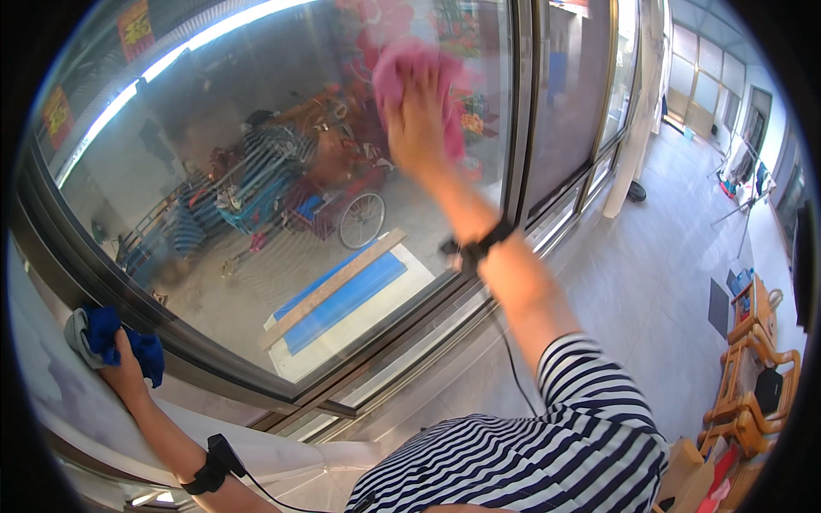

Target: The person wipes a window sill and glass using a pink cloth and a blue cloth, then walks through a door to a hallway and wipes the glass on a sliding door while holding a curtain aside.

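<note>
My right hand [417, 122] lies spread over a pink cloth [410, 64] and holds it flat against a large glass pane [211, 115] in a dark metal frame. Red flower decoration shows on the glass around the cloth. At the far left, my left hand [125, 369] grips a bunched blue cloth [144, 349] with a grey part, close beside the window frame [186, 356]. The fingers of the left hand are partly hidden by the cloth. Each wrist wears a black strap.
Through the glass appear a wheeled cart [362, 218] with a heap of goods and a board on a blue sheet [346, 301]. Wooden chairs [747, 385] stand at the right, and a drying rack [747, 202] stands farther back. A black cable [510, 353] hangs beside my body.
</note>
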Demonstrator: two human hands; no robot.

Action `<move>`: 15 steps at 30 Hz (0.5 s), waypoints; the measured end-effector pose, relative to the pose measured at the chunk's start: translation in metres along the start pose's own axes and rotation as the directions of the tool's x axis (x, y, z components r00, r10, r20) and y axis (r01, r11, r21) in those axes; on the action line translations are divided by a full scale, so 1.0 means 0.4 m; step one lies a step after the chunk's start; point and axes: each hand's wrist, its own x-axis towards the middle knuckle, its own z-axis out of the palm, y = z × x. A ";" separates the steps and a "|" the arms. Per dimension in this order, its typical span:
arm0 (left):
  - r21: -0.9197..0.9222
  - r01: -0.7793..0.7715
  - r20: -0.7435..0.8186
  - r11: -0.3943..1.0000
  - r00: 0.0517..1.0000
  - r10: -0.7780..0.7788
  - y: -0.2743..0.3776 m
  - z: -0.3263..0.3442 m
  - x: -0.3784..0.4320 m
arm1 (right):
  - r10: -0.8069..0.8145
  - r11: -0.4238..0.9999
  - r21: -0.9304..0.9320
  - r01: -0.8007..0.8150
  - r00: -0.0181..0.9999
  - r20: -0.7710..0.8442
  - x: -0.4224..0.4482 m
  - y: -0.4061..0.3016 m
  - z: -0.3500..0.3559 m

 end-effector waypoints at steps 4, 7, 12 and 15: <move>0.042 0.036 -0.044 0.998 0.998 -0.034 0.034 0.035 -0.006 | -0.052 0.998 -0.047 0.047 0.993 -0.111 0.420 0.247 -0.005; 0.071 0.077 -0.011 0.994 0.997 -0.077 -0.005 0.003 -0.004 | 0.146 0.989 -0.011 -0.146 0.988 0.051 0.507 0.257 -0.006; 0.116 0.124 -0.055 0.985 0.991 -0.118 -0.044 -0.073 -0.013 | -0.159 0.985 0.082 0.153 0.985 0.072 0.146 0.086 -0.010; 0.091 0.076 -0.041 0.993 0.997 -0.072 -0.041 -0.038 -0.008 | -0.317 0.947 0.088 0.310 0.852 0.415 -0.189 0.089 -0.076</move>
